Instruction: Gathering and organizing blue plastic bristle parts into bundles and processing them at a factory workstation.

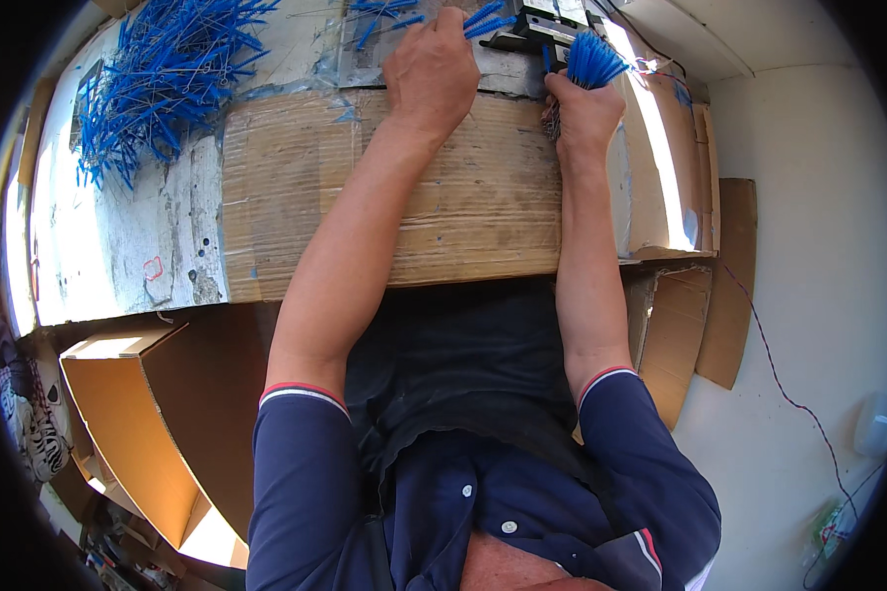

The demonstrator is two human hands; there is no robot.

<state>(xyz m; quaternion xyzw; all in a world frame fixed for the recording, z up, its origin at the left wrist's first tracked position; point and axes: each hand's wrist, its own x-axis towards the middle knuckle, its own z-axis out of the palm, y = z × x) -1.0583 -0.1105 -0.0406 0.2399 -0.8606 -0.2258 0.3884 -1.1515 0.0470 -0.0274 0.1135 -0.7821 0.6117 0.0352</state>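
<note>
At the far left, a big pile of blue sticks [168, 74] lies spread out on the white worktop [118, 246]. Below the worktop edge, an open cardboard box [138, 433] stands on the floor. A flat sheet of brown cardboard [443, 197] covers the middle of the worktop, and both bare arms reach across it.

The left hand [432, 74] rests palm down at the far edge of the cardboard. Its fingers are bent and touch a few loose blue sticks [485, 20] next to a small grey machine [542, 25]. I cannot tell if it pinches one.

The right hand [583, 116] is closed tight around a bunch of blue sticks [593, 59], held upright like a brush, just beside the machine.

At the right, more cardboard pieces [705, 315] lean by the worktop, and a thin wire [779, 384] runs over the pale floor.
</note>
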